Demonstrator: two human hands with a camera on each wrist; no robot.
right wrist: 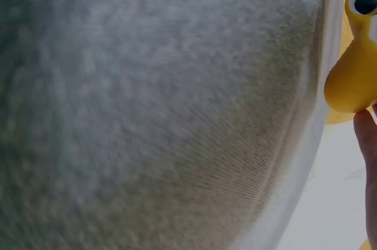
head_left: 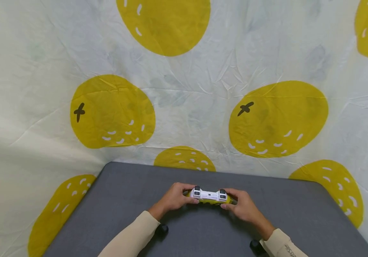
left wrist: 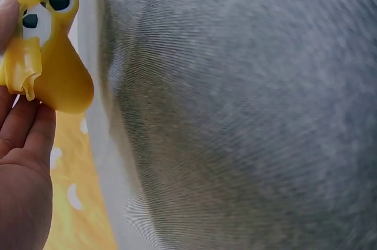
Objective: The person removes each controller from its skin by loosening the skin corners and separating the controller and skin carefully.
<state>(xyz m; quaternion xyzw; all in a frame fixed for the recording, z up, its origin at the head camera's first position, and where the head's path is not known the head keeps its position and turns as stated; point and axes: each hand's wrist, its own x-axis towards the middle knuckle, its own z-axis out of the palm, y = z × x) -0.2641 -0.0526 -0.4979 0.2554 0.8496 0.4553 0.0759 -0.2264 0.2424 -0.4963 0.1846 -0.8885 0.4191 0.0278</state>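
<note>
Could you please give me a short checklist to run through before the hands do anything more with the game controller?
1. Left hand holds the left grip of the game controller: ok.
2. Right hand holds the right grip: ok.
3. Controller is over the grey table, well in from its edges: ok.
4. Yellow cover sits snug on the controller: not ok; the left wrist view shows a loose, wrinkled flap by the left grip.
5. Thumbs placed on the sticks or buttons: cannot tell; the controller's face is turned away from the head camera.
6. Controller raised off the table or resting on it: cannot tell.
</note>
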